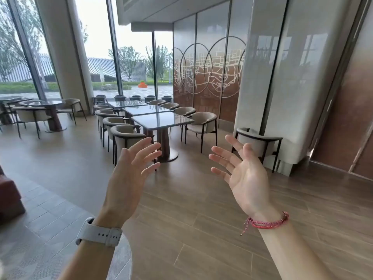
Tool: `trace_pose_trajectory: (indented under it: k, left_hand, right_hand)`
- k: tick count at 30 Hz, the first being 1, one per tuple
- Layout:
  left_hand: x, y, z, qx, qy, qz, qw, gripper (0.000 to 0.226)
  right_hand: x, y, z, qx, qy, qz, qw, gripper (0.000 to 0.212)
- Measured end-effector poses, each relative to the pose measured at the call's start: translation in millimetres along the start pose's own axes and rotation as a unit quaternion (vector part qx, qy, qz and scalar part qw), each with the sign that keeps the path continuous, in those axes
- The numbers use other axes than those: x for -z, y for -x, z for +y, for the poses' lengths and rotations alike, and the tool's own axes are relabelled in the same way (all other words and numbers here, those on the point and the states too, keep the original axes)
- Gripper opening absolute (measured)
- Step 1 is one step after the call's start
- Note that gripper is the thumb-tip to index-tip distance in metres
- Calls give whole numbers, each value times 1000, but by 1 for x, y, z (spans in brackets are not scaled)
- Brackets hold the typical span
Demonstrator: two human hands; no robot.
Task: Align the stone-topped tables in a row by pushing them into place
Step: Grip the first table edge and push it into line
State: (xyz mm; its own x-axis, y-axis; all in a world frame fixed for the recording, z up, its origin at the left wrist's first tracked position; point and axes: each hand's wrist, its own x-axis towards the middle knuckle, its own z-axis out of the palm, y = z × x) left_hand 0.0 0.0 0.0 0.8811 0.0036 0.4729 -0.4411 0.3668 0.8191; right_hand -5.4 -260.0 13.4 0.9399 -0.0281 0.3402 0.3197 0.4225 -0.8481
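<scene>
Three square stone-topped tables stand in a line running away from me toward the window: the nearest table (161,121) on a brown cone pedestal, a middle table (146,109) behind it, and a far table (127,103). The nearest top sits slightly skewed against the middle one. My left hand (129,174), with a white watch on the wrist, and my right hand (242,174), with a red bracelet, are raised in front of me, fingers spread and empty. Both hands are well short of the nearest table, touching nothing.
Grey armchairs line both sides of the row, the closest ones at left (127,136) and right (201,123). A lone chair (260,142) stands by the white pillar (282,77). A round table (50,103) with chairs is at left. Wood floor lies between me and the tables.
</scene>
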Motion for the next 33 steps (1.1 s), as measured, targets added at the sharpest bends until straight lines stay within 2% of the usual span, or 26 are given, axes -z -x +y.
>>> trace_pose_trajectory:
  k: [5,13,26,33]
  left_hand:
    - [-2,-15,-14,11,-19,2,1000,57]
    - [38,-71,-56,18,-22,19,999,56]
    - [158,-252,-127,61,-16,25,998,56]
    - [185,-343,-179,75,-11,5,997,60]
  right_hand:
    - [8,-19,7,-7,16,-16,1000,59]
    - [10,-80,55,-28,37,-5,999,59]
    - [-38,-267,163,-47,46,37,997,62]
    - [-23,-358,209,-59,36,58,996,59]
